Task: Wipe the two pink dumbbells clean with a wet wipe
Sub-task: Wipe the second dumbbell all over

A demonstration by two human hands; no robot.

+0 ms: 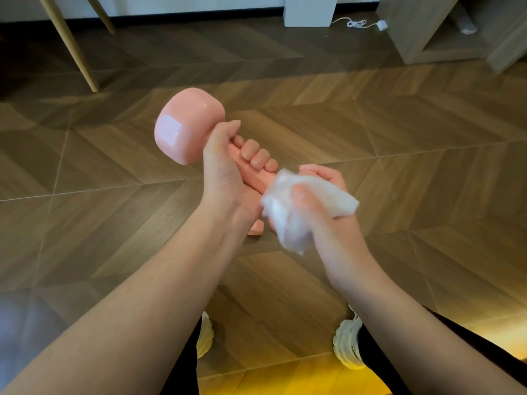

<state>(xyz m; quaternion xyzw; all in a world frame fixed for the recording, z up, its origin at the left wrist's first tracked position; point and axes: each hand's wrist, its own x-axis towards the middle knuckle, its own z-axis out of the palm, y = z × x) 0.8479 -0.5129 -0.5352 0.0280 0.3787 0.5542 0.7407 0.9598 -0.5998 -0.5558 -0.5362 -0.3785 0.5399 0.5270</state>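
Head cam looks straight down at both arms held out over a herringbone wood floor [399,132]. The left hand [228,172] has its fingers curled tight round the handle of a pink dumbbell [185,126], thumb up against the far head. The dumbbell is up in the air, tilted, with that far head pointing up and to the left. The right hand [328,212] is bunched around a crumpled white wet wipe [288,215], thumb pressing into it, and the wipe is wrapped over the near end of the dumbbell. That near head is mostly hidden, with just a bit of pink poking out below the left wrist. Down at the bottom there's a pair of white sneakers [348,343] on the floor. Further back are some slanted wooden furniture legs [71,47], a white cable [356,23] and a wooden cabinet [445,32].
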